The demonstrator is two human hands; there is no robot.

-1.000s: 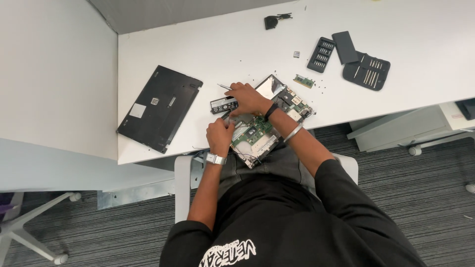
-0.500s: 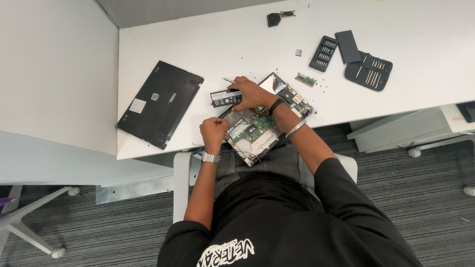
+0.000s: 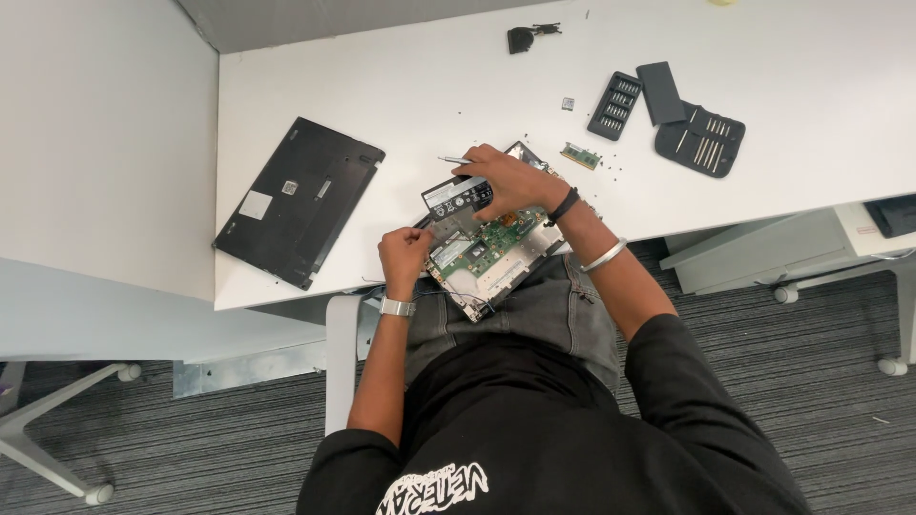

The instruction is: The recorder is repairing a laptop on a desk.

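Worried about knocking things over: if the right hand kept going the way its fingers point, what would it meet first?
Probably the thin silver tool lying just beyond the right hand; past it, bare white table. Height is unclear.

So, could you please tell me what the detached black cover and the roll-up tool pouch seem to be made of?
The black cover looks like matt moulded plastic: flat, rigid and dull, with stickers. The tool pouch seems to be soft dark fabric or faux leather; it lies unrolled with slim tools tucked into it.
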